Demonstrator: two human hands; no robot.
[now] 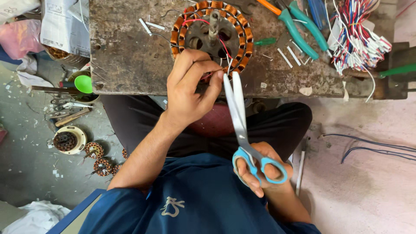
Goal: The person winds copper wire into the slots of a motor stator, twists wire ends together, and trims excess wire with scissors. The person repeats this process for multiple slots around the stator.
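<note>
Scarred wooden workbench (130, 56) bears copper-wound round stator (211, 32); left hand (190, 93) pinches its thin red wire (208, 74), right hand (260, 169) grips blue-handled scissors (239, 117), blades nearly closed

From my head camera I see my own body below: a dark blue short-sleeved shirt with a small pale emblem on the chest, and dark trousers over my legs. Both forearms are bare, and my left hand (188, 93) and right hand (260, 167) wear no gloves, rings or watch.
</note>
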